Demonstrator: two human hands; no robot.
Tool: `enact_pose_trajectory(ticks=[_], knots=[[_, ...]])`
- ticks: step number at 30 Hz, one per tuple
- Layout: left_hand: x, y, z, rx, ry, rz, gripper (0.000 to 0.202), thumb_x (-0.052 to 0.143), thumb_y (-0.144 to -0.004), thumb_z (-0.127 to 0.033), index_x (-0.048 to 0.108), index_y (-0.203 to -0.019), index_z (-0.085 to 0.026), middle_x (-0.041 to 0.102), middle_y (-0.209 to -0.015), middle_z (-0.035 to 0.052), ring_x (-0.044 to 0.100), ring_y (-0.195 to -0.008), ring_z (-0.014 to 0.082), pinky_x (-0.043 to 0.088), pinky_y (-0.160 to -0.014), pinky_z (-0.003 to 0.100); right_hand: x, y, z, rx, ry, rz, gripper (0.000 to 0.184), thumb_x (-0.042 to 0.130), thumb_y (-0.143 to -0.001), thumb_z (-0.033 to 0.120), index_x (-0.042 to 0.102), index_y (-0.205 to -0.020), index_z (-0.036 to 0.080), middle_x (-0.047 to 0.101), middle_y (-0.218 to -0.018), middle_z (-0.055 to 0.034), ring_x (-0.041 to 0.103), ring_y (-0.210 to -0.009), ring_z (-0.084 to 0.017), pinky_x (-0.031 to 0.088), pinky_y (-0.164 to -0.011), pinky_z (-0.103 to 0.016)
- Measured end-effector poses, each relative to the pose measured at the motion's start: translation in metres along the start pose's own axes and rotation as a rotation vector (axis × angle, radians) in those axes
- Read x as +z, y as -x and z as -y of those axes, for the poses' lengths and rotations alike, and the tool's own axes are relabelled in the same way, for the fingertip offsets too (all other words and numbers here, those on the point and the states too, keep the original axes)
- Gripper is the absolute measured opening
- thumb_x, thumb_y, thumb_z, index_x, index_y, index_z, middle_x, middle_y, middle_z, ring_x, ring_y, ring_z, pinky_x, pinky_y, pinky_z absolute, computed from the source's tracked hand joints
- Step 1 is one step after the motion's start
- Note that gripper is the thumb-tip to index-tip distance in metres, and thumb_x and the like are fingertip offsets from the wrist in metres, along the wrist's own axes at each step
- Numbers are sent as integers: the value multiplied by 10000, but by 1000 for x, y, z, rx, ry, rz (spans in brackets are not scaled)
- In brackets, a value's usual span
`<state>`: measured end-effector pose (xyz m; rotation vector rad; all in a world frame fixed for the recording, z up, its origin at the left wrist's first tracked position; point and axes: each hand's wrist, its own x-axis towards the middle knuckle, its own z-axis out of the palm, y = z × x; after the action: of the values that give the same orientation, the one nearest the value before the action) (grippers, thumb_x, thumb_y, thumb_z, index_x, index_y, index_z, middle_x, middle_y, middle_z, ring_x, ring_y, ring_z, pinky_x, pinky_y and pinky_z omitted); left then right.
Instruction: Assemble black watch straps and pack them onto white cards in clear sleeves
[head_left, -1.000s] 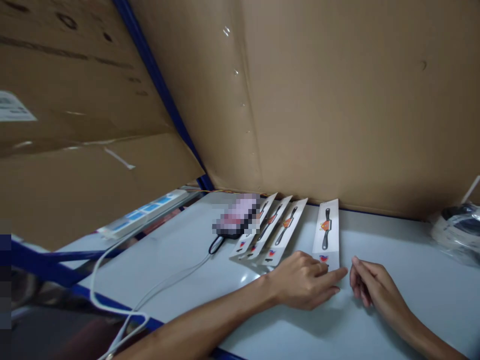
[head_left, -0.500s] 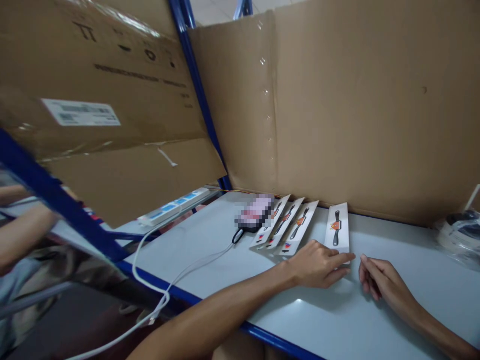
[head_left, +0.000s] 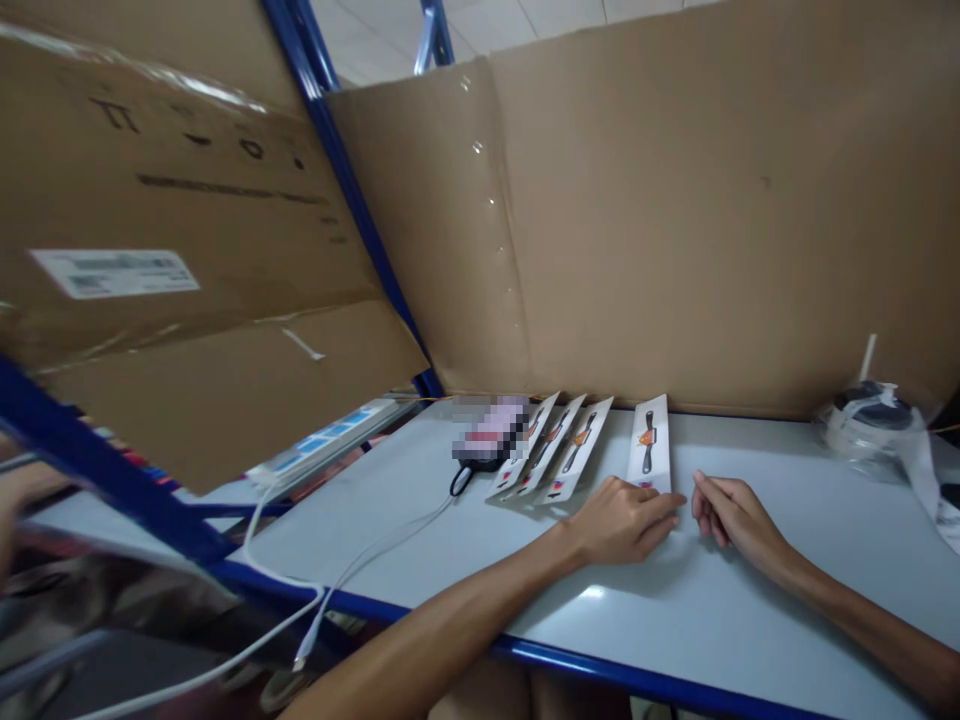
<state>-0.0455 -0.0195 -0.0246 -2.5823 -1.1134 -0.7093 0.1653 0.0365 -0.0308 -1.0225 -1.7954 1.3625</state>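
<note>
My left hand [head_left: 626, 520] rests over the near end of a white card [head_left: 646, 446] printed with a black two-handled tool, probably a spokeshave, with an orange middle. Its fingers stretch to the right, and the thumb is hidden. To the right of that card, my right hand [head_left: 733, 520] is loosely closed, thumb against the curled fingers; nothing shows in it. The two hands are a little apart. Left of the single card, several similar cards [head_left: 576, 450] lean in an overlapping row beside a phone-like device [head_left: 491, 432] with a blurred screen.
Cardboard sheets [head_left: 660, 220] wall the white table [head_left: 810, 610] at the back and left. A plastic-wrapped roll [head_left: 874, 425] stands at the far right. White cables [head_left: 292, 580] hang over the left edge near a power strip [head_left: 330, 440]. Another person's arm [head_left: 34, 490] shows at far left.
The camera view has turned slightly, so the table's things appear further left. Both hands keep nearly the same pose, and the cards stay in place. The other person's arm has shifted.
</note>
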Motion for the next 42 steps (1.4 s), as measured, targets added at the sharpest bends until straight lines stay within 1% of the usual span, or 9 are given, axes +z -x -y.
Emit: enact_pose_trajectory(ticks=[4, 6, 10, 13, 18, 24, 29, 34, 42], knots=[[1, -1, -3, 37, 0, -55, 335, 442, -1047, -311, 694, -1226, -183, 765, -806, 52, 734, -696, 169, 541, -636, 267, -5, -6, -3, -53, 7, -101, 707, 482, -843, 854, 591, -613, 195, 550, -479, -14, 412, -375, -101, 279, -416, -248], [-3, -5, -1, -22, 25, -137, 330, 441, -1045, -288, 688, -1232, -177, 747, -812, 51, 709, -687, 161, 533, -647, 271, -9, -10, -4, -81, 18, -150, 698, 491, -843, 844, 591, -609, 194, 548, -480, -14, 410, -381, -101, 287, -423, -250], [-23, -13, 16, -373, 24, -294, 343, 506, -1015, -290, 653, -1306, -183, 711, -925, 78, 684, -819, 203, 541, -760, 329, -17, -19, 0, -112, 62, -188, 686, 500, -839, 833, 587, -603, 194, 554, -489, -15, 401, -388, -101, 302, -441, -259], [-38, -15, 37, -583, 31, -308, 315, 528, -987, -267, 671, -1257, -190, 694, -1029, 97, 665, -947, 231, 526, -872, 367, -17, -28, 6, -122, 88, -182, 659, 499, -872, 798, 591, -627, 193, 564, -506, -14, 421, -407, -108, 318, -462, -264], [-49, -11, 56, -716, 82, -213, 267, 472, -1005, -252, 696, -1131, -179, 715, -1001, 86, 664, -911, 218, 504, -859, 345, 0, -56, 21, -151, 49, -232, 678, 487, -841, 839, 578, -635, 200, 552, -509, -16, 411, -411, -112, 312, -465, -273], [-49, -13, 35, -819, -145, 162, 345, 545, -980, -305, 642, -1273, -148, 689, -1234, 199, 664, -1118, 339, 508, -888, 416, 16, -70, 11, -153, 77, -304, 638, 493, -835, 815, 523, -608, 219, 527, -498, -10, 441, -467, -132, 332, -496, -269], [-44, -8, 28, -856, -194, 312, 468, 547, -981, -293, 522, -1394, -73, 658, -1287, 274, 591, -1280, 388, 483, -981, 443, 17, -58, -1, -116, 161, -156, 492, 589, -815, 628, 502, -567, 211, 536, -522, 2, 451, -503, -122, 311, -497, -246], [-34, -4, 33, -847, -147, 374, 481, 516, -994, -333, 537, -1350, -10, 619, -1344, 317, 594, -1266, 423, 472, -999, 476, 19, -54, 4, -21, 204, -104, 306, 633, -745, 401, 555, -535, 192, 563, -494, 5, 440, -467, -103, 294, -478, -237], [-29, -9, 39, -885, 46, 298, 429, 526, -978, -466, 612, -1237, -135, 676, -1251, 206, 647, -1182, 333, 486, -979, 414, -7, -48, 19, 150, 131, 25, 188, 614, -716, 291, 602, -568, 176, 539, -457, -1, 427, -405, -99, 241, -417, -236]])
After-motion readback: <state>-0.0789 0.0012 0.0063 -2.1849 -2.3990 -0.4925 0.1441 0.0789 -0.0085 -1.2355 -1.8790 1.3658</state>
